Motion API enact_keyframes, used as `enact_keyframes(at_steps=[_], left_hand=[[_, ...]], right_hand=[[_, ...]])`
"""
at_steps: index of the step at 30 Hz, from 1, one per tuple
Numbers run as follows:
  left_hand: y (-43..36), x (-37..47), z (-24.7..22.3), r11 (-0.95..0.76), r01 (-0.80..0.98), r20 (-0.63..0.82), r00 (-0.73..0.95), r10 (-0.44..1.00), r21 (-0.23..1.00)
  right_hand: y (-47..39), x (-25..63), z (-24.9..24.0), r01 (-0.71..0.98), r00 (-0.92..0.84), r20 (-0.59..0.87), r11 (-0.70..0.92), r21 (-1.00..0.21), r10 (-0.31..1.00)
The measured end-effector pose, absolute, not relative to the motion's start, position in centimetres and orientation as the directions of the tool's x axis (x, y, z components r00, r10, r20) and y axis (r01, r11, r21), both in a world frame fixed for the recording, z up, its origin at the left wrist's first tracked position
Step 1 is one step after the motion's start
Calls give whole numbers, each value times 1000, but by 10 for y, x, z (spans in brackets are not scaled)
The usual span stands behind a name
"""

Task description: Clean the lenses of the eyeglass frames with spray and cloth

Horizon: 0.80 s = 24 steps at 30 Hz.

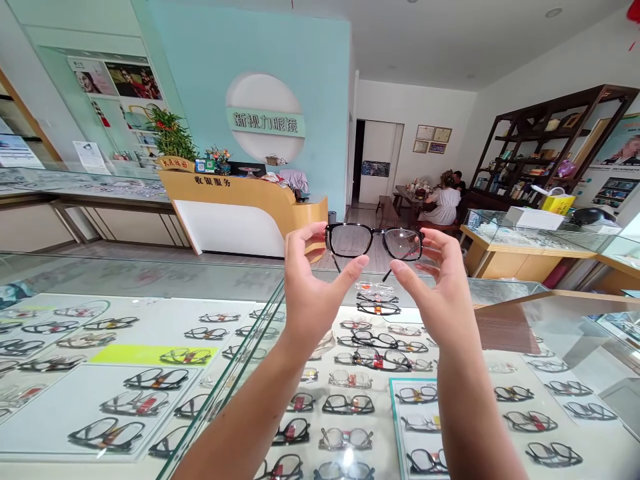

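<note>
A pair of black-framed eyeglasses [377,233] is held up in the middle of the head view, above the glass display counter [240,275]. My left hand [317,287] grips its left side, thumb below the lens and fingers at the outer rim. On the other side, my right hand [437,280] pinches the right edge in the same way. Both lenses show, and the temples extend away from me, partly hidden behind the frame and fingers. Below my hands, rows of spectacles [347,404] with small coloured tags lie inside the glass case.
Beyond the counter stands a wood-and-white reception desk [235,227] with a potted plant [173,140]. Another glass showcase [530,250] carries a white box [533,217] at right. Farther back, two people [443,203] sit at a table near a dark shelf [540,143].
</note>
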State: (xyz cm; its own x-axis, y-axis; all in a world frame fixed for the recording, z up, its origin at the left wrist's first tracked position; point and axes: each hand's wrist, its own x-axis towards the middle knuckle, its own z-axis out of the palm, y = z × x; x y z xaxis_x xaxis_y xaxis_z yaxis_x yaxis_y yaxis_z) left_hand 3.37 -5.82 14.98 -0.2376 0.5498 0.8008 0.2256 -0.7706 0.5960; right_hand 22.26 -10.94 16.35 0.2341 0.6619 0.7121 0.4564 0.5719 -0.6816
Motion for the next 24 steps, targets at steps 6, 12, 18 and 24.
enact_keyframes(at_steps=[6,12,18,24], left_hand=[[-53,32,149,-750,188,772,-197,604,634],[-52,33,149,-733,150,747,-179,640,664],[-51,34,148,-719,159,736,-183,652,676],[-48,34,145,-731,162,748,-182,638,663]], right_hand=[[-111,223,164,501,237,739,572,-649,631],[-114,223,165,543,253,755,557,-628,605],[-112,227,163,576,238,775,557,-598,586],[-114,227,165,594,239,786,554,-583,570]])
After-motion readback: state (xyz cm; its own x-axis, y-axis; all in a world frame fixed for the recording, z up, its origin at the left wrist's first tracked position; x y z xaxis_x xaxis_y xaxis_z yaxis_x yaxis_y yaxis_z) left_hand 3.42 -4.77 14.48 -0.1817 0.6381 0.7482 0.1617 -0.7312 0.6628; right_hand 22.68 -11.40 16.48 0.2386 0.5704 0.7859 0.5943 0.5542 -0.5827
